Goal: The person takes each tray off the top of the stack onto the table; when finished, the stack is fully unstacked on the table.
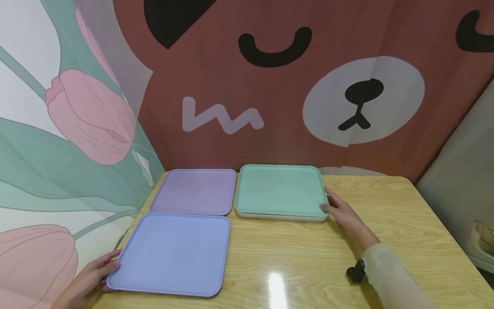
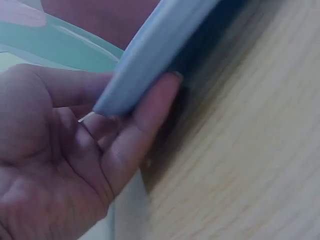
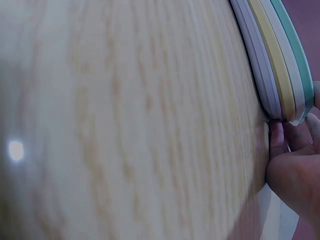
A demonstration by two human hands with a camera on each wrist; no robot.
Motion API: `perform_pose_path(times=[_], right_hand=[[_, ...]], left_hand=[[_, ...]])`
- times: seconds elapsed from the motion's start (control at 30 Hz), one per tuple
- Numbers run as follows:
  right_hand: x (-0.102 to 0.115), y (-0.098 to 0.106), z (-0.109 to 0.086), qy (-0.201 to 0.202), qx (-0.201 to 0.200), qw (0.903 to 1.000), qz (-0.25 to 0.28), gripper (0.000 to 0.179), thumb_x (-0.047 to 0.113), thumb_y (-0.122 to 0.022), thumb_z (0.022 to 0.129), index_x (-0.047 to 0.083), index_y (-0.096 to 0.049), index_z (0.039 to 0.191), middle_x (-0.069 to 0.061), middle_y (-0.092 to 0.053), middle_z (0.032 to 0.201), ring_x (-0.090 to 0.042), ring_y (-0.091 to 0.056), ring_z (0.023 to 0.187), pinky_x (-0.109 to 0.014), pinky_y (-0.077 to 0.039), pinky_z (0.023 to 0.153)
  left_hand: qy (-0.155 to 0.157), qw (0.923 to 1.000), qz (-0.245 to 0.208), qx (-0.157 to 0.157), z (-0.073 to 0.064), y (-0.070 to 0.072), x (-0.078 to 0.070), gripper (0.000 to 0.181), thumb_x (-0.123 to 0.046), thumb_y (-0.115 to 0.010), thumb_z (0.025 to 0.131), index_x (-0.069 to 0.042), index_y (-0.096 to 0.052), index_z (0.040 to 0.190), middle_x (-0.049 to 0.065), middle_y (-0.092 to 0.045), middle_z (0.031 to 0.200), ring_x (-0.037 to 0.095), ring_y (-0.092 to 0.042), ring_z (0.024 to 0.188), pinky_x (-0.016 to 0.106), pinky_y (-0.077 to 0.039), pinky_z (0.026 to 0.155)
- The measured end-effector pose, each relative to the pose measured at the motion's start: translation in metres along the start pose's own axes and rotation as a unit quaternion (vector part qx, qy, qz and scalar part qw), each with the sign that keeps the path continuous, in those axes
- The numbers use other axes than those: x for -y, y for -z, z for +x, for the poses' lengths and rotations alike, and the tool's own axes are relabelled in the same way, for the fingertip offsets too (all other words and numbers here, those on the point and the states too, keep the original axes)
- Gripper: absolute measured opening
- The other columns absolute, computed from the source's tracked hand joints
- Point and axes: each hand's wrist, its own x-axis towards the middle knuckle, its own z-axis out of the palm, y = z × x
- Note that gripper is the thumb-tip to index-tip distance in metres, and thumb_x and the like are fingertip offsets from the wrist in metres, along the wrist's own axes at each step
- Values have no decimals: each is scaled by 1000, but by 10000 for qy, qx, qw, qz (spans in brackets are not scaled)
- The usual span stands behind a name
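My left hand (image 1: pixel 86 277) grips the left edge of a blue tray (image 1: pixel 171 255) at the front left of the table. In the left wrist view, that tray's edge (image 2: pixel 150 60) stands off the tabletop, with fingers on both faces. A stack of several trays lies at the back middle, a green tray (image 1: pixel 281 191) on top. My right hand (image 1: pixel 345 214) holds the stack's right front corner, thumb over the green rim. The right wrist view shows white, yellow (image 3: pixel 275 55) and lilac edges (image 3: pixel 257 65) below the green one; some fingertips are hidden there.
Behind the blue tray a purple tray (image 1: pixel 194 192) lies flat, beside the stack. The wooden table (image 1: pixel 393 227) meets a bear-printed curtain (image 1: pixel 270 146) at the back and a tulip-printed one (image 1: pixel 92 116) at the left. A black device (image 1: pixel 356 272) sits at my right wrist.
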Motion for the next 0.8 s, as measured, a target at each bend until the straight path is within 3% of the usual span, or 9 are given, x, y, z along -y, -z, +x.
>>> perform_pose_path(times=[0.07, 0.13, 0.27, 0.37, 0.47, 0.67, 0.8], right_hand=[[0, 0, 0, 4, 10, 10000, -5, 80, 31, -57, 105, 22, -3, 164, -24, -6, 167, -45, -7, 153, -62, -15, 120], [-1, 1, 0, -9, 15, 10000, -9, 81, 31, -57, 105, 23, -3, 164, -24, -6, 167, -45, -7, 153, -62, -15, 120], [-2, 1, -1, -35, 15, 10000, -15, 81, 32, -57, 104, 24, -3, 164, -23, -6, 168, -45, -7, 153, -62, -15, 120], [-2, 1, -1, -28, 26, 10000, 6, 81, 32, -57, 104, 25, -3, 164, -23, -5, 168, -45, -6, 153, -63, -15, 120], [-3, 1, -1, -6, 50, 10000, 34, 80, 30, -56, 105, 26, -2, 164, -23, -4, 168, -45, -6, 153, -64, -15, 120], [-2, 0, -1, 64, 47, 10000, 41, 81, 31, -57, 105, 25, -3, 164, -24, -6, 167, -45, -8, 153, -63, -16, 120], [-1, -1, -2, 54, 40, 10000, 40, 81, 32, -57, 105, 25, -3, 164, -24, -6, 167, -45, -7, 153, -63, -16, 120]], left_hand=[[215, 9993, 277, -138, 1, -1, -4, 59, -21, -51, 107, -11, -29, 160, 1, -67, 119, 21, -69, 101, 46, -59, 85], [342, 9970, 615, -321, 2, -4, -8, 74, -22, -52, 106, 11, -7, 156, 13, -65, 124, 24, -69, 101, 46, -59, 84], [589, 9861, 1373, -733, 5, -9, -16, 75, -26, -53, 105, 12, -12, 155, 34, -56, 132, 29, -68, 102, 47, -59, 82], [737, 9742, 1953, -856, 5, -12, -24, 72, -32, -52, 105, 13, -21, 153, 41, -46, 139, 36, -65, 109, 50, -58, 84], [839, 9644, 2343, -891, 4, -13, -31, 71, -36, -50, 106, 14, -27, 150, 43, -47, 135, 40, -61, 112, 53, -57, 85], [879, 9523, 2719, -1074, -1, -16, -45, 68, -32, -50, 106, 20, -30, 145, 27, -61, 111, 27, -62, 100, 45, -59, 83], [693, 9387, 3151, -1213, 2, -22, -58, 67, -32, -48, 107, 22, -32, 143, 36, -58, 120, 32, -63, 101, 41, -59, 81]])
